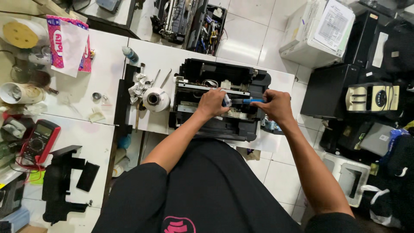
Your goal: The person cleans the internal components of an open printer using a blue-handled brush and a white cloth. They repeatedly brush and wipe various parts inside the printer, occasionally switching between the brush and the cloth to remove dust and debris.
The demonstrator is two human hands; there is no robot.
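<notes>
An opened black printer point(202, 71) with its cover off sits on a white table point(155, 54) in front of me. My left hand point(212, 102) rests inside the printer's middle, its fingers closed on a small pale part at the carriage area. My right hand point(276, 105) grips a blue-handled screwdriver point(248, 101) that lies level, its tip pointing left toward my left hand.
A tape roll point(155, 99), crumpled tissue point(139, 84) and small hand tools lie left of the printer. Farther left are a red multimeter point(38, 140), black plastic covers point(64, 181) and a pink packet point(69, 43). Other printers point(319, 32) crowd the tiled floor at right.
</notes>
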